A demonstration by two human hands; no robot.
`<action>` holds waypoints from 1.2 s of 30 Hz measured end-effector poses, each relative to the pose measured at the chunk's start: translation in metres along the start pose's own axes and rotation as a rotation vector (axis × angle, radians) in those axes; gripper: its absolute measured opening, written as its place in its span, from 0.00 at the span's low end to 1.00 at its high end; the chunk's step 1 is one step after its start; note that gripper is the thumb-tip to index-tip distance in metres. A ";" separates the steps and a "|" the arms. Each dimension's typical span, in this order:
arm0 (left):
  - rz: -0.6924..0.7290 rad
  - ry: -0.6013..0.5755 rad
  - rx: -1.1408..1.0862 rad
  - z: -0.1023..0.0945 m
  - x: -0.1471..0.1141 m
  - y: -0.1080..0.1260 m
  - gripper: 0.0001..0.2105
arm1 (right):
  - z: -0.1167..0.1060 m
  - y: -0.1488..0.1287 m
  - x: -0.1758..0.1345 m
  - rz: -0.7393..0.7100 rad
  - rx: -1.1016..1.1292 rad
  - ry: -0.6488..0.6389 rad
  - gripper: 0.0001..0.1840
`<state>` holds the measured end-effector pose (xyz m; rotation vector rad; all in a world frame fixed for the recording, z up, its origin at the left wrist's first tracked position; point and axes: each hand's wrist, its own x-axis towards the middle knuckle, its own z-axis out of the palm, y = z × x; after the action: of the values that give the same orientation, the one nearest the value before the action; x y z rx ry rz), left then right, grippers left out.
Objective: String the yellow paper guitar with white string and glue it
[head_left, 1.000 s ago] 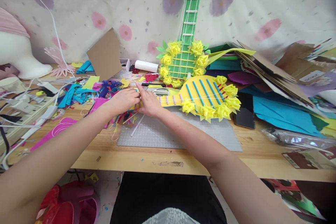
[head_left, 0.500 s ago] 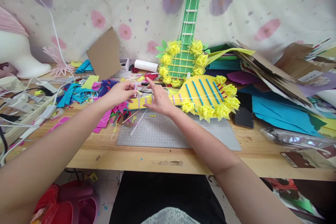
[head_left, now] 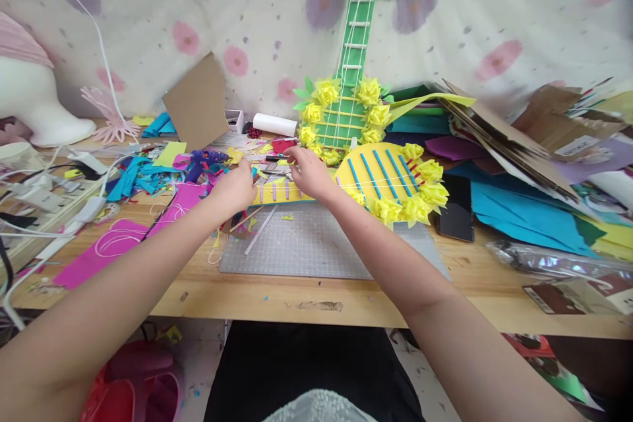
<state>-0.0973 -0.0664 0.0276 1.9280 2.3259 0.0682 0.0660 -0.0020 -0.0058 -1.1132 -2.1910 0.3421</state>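
Observation:
A yellow paper guitar (head_left: 346, 168) lies sideways with its neck to the left. Blue strips cross its body, small lilac strips cross its neck, and yellow paper flowers edge the right end. My left hand (head_left: 237, 190) is at the neck's left end, fingers curled together. What they hold, if anything, is hidden. My right hand (head_left: 312, 175) hovers over the neck near the body, holding nothing I can see, fingers and thumb apart and pointing left. Behind stands a green paper guitar (head_left: 357, 46) with white strings and yellow flowers.
A grey cutting mat (head_left: 306, 244) lies under the guitar, with a pale strip on it. Magenta paper (head_left: 106, 250), blue scraps and cables crowd the left. A phone (head_left: 455, 208), blue sheets (head_left: 524, 211) and stacked cardboard (head_left: 514, 138) are on the right.
My left hand has moved down and turned, hiding its fingertips. My right hand has shifted slightly right and up, its fingers lower over the neck. More magenta paper shows at left.

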 end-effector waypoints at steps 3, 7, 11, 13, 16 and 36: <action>-0.003 -0.099 0.033 0.002 -0.001 0.003 0.20 | 0.005 0.010 -0.005 0.178 0.087 0.032 0.23; -0.012 -0.152 0.049 -0.001 -0.003 0.002 0.19 | 0.003 0.023 -0.010 0.292 0.233 0.133 0.18; -0.006 -0.133 0.062 -0.006 -0.004 0.002 0.21 | -0.017 0.045 -0.004 0.362 0.519 0.385 0.12; 0.009 -0.113 0.052 -0.006 -0.003 0.001 0.21 | -0.030 0.056 0.001 0.438 0.640 0.443 0.09; 0.024 -0.080 0.030 -0.004 0.003 -0.001 0.23 | -0.040 0.059 0.004 0.426 0.632 0.351 0.09; -0.075 -0.304 -0.115 -0.006 0.004 0.005 0.26 | 0.064 -0.019 -0.008 -0.305 -0.079 -0.222 0.27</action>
<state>-0.0944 -0.0610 0.0341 1.6634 2.1410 -0.0900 0.0160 -0.0162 -0.0486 -0.7928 -2.5465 0.2563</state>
